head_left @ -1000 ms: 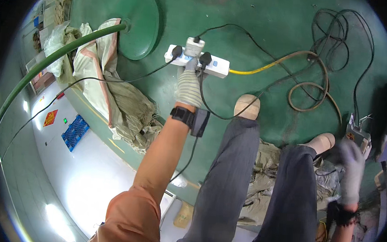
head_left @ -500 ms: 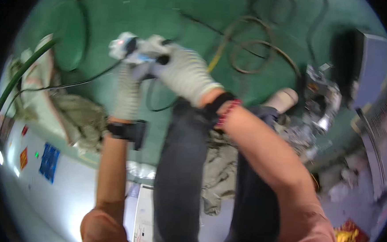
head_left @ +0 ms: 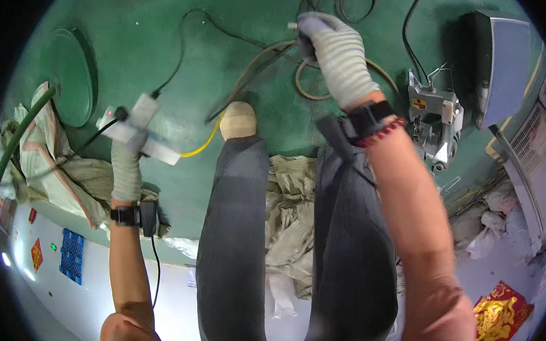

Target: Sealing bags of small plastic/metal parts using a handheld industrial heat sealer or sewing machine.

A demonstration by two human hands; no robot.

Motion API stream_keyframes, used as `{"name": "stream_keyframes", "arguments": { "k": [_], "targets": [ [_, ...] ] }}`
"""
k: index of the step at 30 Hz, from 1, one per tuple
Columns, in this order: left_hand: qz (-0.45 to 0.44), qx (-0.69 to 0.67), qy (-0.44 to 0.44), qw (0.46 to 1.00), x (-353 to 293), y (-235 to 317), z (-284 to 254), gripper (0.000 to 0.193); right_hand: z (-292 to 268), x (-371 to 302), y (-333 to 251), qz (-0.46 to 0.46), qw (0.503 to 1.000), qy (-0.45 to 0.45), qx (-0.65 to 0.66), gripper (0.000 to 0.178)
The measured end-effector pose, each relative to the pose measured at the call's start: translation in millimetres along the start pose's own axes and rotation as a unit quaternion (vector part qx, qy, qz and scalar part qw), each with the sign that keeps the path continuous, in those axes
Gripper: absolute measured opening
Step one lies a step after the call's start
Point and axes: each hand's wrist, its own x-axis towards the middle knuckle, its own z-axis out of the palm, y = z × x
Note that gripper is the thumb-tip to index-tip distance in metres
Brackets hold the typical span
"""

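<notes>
My left hand (head_left: 126, 168), in a grey knit glove, grips a white power strip (head_left: 139, 136) from below; a black plug sits in it and a yellow cable (head_left: 204, 144) runs off its end. My right hand (head_left: 334, 50), also gloved, is stretched far forward and closed on a small plug end among the coiled brown and black cables (head_left: 303, 78) on the green floor (head_left: 230, 55). My two legs in dark trousers fill the middle, with a beige shoe (head_left: 239, 121) between the hands.
A grey handheld sewing machine (head_left: 435, 121) lies right of my right arm, a dark box (head_left: 495, 65) beyond it. Woven sacks (head_left: 42, 156), a green hose (head_left: 18, 139) and a round floor cover (head_left: 69, 83) are at left; more sacks (head_left: 290, 203) lie between my legs.
My right hand left the power strip and reached forward to the cables. The left hand kept the strip, now lower left in view.
</notes>
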Motion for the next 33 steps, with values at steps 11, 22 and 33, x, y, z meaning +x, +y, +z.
{"name": "stream_keyframes", "arguments": {
  "k": [11,22,33],
  "targets": [
    [-0.176,-0.307,0.108,0.929,69.6,-70.7,-60.9,0.033,-139.7,-145.6,63.0,0.102,0.981,-0.015,-0.161,0.04],
    [-0.232,-0.102,0.052,0.966,12.4,-97.6,0.2,0.065,-397.9,-96.7,123.9,0.033,0.954,0.184,-0.236,0.059],
    [-0.152,0.196,-0.133,0.959,-133.4,33.9,74.9,0.044,-348.9,-148.7,84.7,0.075,0.976,0.05,-0.197,0.053]
  ]
}}
